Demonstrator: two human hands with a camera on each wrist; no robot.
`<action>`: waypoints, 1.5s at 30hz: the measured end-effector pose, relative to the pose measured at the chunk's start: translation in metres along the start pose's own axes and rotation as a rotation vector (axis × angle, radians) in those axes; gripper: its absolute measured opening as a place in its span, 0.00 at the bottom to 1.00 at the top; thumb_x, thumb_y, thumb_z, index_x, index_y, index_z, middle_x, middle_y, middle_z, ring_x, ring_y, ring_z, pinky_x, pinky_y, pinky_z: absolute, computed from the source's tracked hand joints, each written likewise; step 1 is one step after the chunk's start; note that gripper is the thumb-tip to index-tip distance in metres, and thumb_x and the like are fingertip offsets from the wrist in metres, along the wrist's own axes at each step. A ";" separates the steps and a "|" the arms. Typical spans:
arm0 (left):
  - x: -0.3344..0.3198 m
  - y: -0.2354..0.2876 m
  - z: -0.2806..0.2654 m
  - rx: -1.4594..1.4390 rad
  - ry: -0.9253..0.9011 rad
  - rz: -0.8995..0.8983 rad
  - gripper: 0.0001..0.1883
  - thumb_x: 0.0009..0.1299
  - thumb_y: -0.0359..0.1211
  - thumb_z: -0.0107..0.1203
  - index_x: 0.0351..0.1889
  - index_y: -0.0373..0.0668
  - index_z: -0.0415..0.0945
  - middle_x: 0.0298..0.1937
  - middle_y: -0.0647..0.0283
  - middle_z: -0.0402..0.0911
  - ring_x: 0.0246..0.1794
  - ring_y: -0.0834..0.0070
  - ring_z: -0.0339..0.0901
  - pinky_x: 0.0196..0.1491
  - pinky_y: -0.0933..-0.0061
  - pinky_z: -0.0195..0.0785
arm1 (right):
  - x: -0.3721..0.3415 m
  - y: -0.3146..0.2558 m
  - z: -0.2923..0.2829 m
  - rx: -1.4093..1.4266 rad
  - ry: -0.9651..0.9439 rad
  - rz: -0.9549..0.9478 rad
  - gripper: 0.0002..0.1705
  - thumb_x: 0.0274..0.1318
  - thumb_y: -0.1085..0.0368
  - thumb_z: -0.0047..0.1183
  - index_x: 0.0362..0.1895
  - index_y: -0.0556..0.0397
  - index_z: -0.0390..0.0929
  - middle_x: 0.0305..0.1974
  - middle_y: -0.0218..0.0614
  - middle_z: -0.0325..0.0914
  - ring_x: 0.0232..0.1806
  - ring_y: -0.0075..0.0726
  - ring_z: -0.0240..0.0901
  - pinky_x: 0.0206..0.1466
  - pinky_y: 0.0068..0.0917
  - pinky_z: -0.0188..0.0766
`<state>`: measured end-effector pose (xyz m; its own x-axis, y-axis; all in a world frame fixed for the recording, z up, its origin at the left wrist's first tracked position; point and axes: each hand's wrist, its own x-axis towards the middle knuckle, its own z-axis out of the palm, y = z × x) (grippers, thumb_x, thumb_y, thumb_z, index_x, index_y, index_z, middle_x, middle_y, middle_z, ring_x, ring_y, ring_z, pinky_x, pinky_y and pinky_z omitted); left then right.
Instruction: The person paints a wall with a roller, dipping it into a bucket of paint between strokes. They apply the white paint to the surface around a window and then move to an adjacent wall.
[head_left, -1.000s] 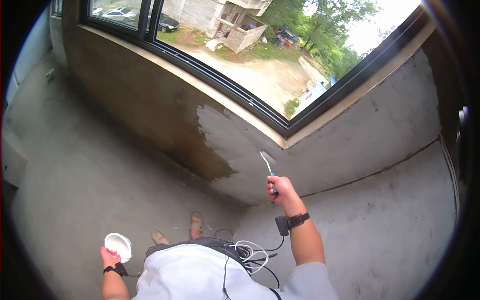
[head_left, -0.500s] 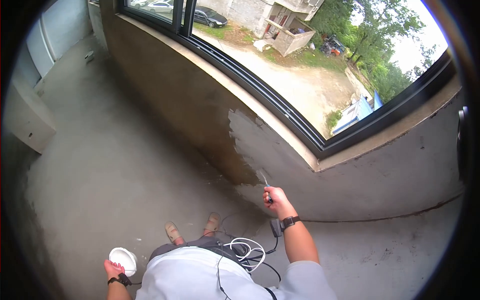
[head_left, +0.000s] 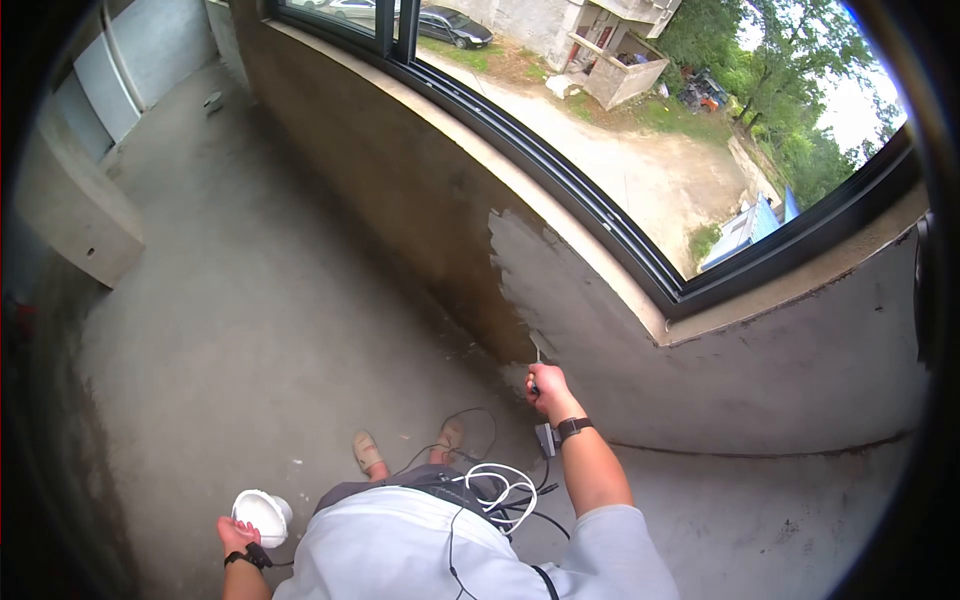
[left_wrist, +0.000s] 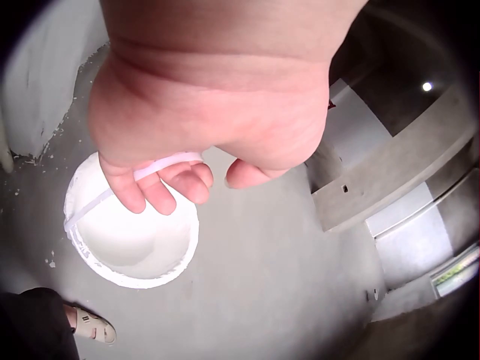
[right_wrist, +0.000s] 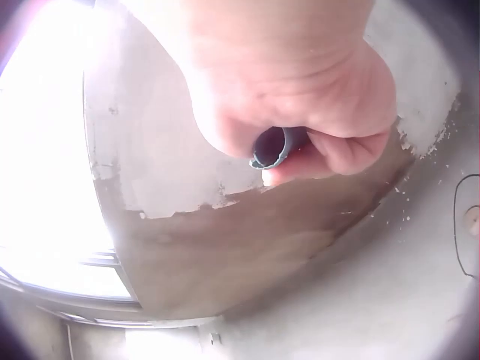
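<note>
My right hand grips a paint roller by its handle, whose hollow end pokes out of the fist. A short piece of its pale metal rod shows beyond the fist; the roller head is hidden. The fist is close to the low wall, near the ragged edge between the grey coated part and the brown bare part. Down at my left side, the left hand has its fingers hooked under the thin handle of a white bucket. White material lines the bucket.
A dark-framed window runs above the wall, with a pale sill. Cables hang at my waist, and one trails near my sandalled feet. A concrete block-like projection stands across the grey floor.
The roller has come down the wall and left from the grey area to near the brown edge. My view has swung left. The bucket stays in my left hand.
</note>
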<state>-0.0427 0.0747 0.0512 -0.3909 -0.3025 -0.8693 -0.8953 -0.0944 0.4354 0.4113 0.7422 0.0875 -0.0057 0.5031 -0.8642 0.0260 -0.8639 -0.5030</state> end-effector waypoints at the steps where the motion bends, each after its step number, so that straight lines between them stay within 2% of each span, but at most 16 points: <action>1: 0.005 0.001 0.006 0.004 -0.011 -0.007 0.13 0.56 0.46 0.46 0.32 0.54 0.58 0.40 0.73 0.62 0.46 0.74 0.61 0.52 0.63 0.55 | -0.014 -0.002 0.001 -0.001 0.018 -0.026 0.11 0.63 0.64 0.46 0.26 0.46 0.65 0.17 0.25 0.66 0.13 0.21 0.60 0.15 0.22 0.47; 3: 0.017 0.004 0.021 -0.010 0.014 -0.035 0.13 0.56 0.46 0.46 0.33 0.54 0.58 0.41 0.73 0.61 0.46 0.74 0.60 0.52 0.62 0.55 | -0.038 -0.005 -0.005 0.028 0.017 -0.061 0.10 0.63 0.64 0.46 0.26 0.46 0.66 0.17 0.25 0.66 0.13 0.21 0.60 0.15 0.22 0.48; 10: 0.066 0.022 0.079 0.107 -0.138 -0.067 0.14 0.56 0.45 0.47 0.35 0.54 0.58 0.42 0.73 0.61 0.48 0.74 0.59 0.53 0.62 0.54 | -0.135 -0.012 -0.014 0.104 0.060 -0.179 0.09 0.64 0.61 0.47 0.29 0.43 0.68 0.18 0.20 0.65 0.14 0.18 0.59 0.16 0.21 0.49; 12: 0.077 0.028 0.099 0.148 -0.252 -0.086 0.13 0.56 0.45 0.46 0.33 0.55 0.57 0.40 0.73 0.60 0.45 0.74 0.58 0.51 0.63 0.53 | -0.153 -0.009 -0.022 0.135 0.070 -0.193 0.09 0.65 0.60 0.47 0.29 0.43 0.68 0.18 0.20 0.65 0.14 0.18 0.59 0.17 0.21 0.49; 14: 0.079 0.030 0.119 0.193 -0.253 -0.065 0.12 0.55 0.44 0.46 0.31 0.56 0.56 0.37 0.74 0.59 0.42 0.75 0.57 0.49 0.64 0.52 | -0.168 -0.006 -0.032 0.164 0.022 -0.162 0.09 0.65 0.59 0.46 0.30 0.42 0.68 0.18 0.20 0.65 0.14 0.18 0.58 0.17 0.20 0.48; 18: 0.089 0.036 0.152 0.231 -0.290 -0.042 0.11 0.54 0.42 0.45 0.28 0.57 0.53 0.30 0.74 0.56 0.34 0.76 0.54 0.44 0.66 0.49 | -0.209 0.001 -0.043 0.141 0.090 -0.173 0.09 0.65 0.58 0.46 0.30 0.42 0.68 0.18 0.20 0.65 0.14 0.18 0.58 0.17 0.21 0.48; 23: 0.094 0.043 0.180 0.288 -0.394 -0.067 0.10 0.54 0.40 0.44 0.28 0.56 0.53 0.29 0.73 0.56 0.33 0.75 0.54 0.44 0.66 0.49 | -0.229 0.003 -0.066 0.196 0.114 -0.137 0.09 0.64 0.58 0.48 0.30 0.43 0.69 0.18 0.19 0.67 0.14 0.18 0.59 0.17 0.21 0.51; 27: 0.099 0.047 0.188 0.322 -0.462 -0.077 0.10 0.54 0.40 0.44 0.28 0.56 0.52 0.29 0.73 0.56 0.33 0.75 0.54 0.44 0.66 0.49 | -0.240 -0.007 -0.063 0.149 0.165 -0.177 0.09 0.64 0.57 0.48 0.30 0.42 0.68 0.17 0.19 0.65 0.14 0.17 0.58 0.18 0.21 0.50; 28: 0.099 0.049 0.188 0.328 -0.464 -0.080 0.10 0.54 0.40 0.44 0.28 0.55 0.52 0.29 0.72 0.57 0.33 0.74 0.54 0.44 0.66 0.49 | -0.243 -0.011 -0.060 0.151 0.158 -0.183 0.09 0.64 0.59 0.48 0.30 0.43 0.69 0.18 0.19 0.67 0.15 0.17 0.60 0.18 0.19 0.52; 38: 0.081 0.029 0.124 0.263 -0.347 -0.056 0.12 0.54 0.42 0.45 0.29 0.55 0.53 0.34 0.72 0.57 0.38 0.74 0.55 0.47 0.64 0.51 | -0.144 -0.012 -0.061 0.083 0.137 -0.101 0.10 0.64 0.61 0.47 0.27 0.43 0.69 0.17 0.19 0.66 0.13 0.17 0.60 0.16 0.19 0.54; 45: 0.036 0.020 0.057 0.191 -0.108 0.007 0.13 0.56 0.45 0.46 0.33 0.56 0.56 0.38 0.73 0.61 0.45 0.74 0.60 0.50 0.63 0.54 | -0.042 0.014 -0.063 0.024 0.045 -0.011 0.11 0.62 0.63 0.46 0.24 0.44 0.67 0.17 0.21 0.66 0.13 0.18 0.60 0.15 0.20 0.51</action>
<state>-0.0867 0.1159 0.0151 -0.4089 -0.1985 -0.8907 -0.9126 0.0924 0.3984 0.4748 0.7102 0.1175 0.0396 0.5123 -0.8579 0.0021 -0.8586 -0.5126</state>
